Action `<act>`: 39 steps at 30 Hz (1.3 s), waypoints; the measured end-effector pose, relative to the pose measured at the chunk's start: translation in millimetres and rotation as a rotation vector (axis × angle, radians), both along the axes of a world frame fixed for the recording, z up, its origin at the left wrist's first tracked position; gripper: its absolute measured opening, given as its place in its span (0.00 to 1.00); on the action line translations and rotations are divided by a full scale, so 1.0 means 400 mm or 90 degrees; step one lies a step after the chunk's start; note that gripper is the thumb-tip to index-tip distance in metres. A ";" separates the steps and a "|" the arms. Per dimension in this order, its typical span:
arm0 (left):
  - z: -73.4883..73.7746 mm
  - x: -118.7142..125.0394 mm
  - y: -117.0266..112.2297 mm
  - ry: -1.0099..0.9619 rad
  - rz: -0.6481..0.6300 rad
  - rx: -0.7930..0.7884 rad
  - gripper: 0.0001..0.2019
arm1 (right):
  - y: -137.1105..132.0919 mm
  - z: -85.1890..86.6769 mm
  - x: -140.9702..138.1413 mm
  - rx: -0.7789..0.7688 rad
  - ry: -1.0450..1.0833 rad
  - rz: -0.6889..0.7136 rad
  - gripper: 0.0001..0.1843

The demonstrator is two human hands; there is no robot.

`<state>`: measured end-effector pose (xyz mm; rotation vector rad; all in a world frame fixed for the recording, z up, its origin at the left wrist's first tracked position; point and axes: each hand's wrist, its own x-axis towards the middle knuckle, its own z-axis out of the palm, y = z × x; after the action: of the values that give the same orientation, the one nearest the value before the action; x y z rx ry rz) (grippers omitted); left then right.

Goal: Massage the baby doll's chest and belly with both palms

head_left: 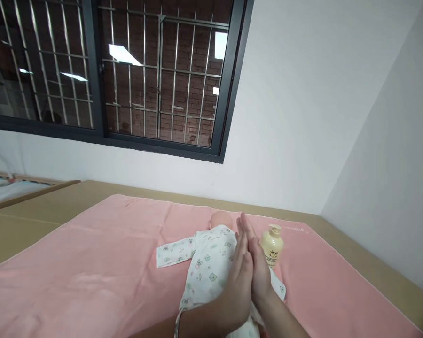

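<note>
My left hand (237, 286) and my right hand (260, 270) are pressed palm to palm, fingers stretched out and pointing away from me. Neither shows anything in its grip, though the space between the palms is hidden. Below them a baby doll (207, 263) lies in a white printed long-sleeved garment. Its head (221, 218) points to the wall, and one sleeve reaches out to the left. My hands and forearms hide much of its right side. Just right of my fingers stands a pale yellow pump bottle (272, 245), partly covered by my right hand.
A pink mat (102, 253) is spread under the doll and bottle, on a tan surface (42, 216). White walls (303, 108) rise behind and at the right. A dark-framed barred window (165, 80) is at the back. Blue and white items (7, 188) lie far left.
</note>
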<state>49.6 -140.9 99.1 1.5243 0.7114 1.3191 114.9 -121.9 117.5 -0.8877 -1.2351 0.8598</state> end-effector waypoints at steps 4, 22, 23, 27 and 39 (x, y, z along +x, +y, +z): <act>-0.028 -0.004 0.071 0.125 0.030 0.083 0.28 | 0.091 -0.029 0.045 0.070 -0.134 -0.142 0.36; -0.203 -0.102 0.327 0.102 0.331 0.062 0.23 | 0.182 -0.158 0.035 -0.109 -0.825 -0.209 0.33; -0.203 -0.103 0.327 0.097 0.332 0.057 0.23 | 0.179 -0.155 0.035 -0.070 -0.839 -0.162 0.31; -0.199 -0.105 0.327 0.101 0.327 0.066 0.23 | 0.186 -0.135 0.060 0.023 -0.816 -0.008 0.27; -0.193 -0.108 0.327 0.192 0.327 0.099 0.22 | 0.192 -0.158 0.070 0.039 -0.741 -0.010 0.28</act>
<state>6.5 -10.1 22.1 1.7577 1.2822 1.5585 142.9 -44.9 54.3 -1.4095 -2.2122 0.2188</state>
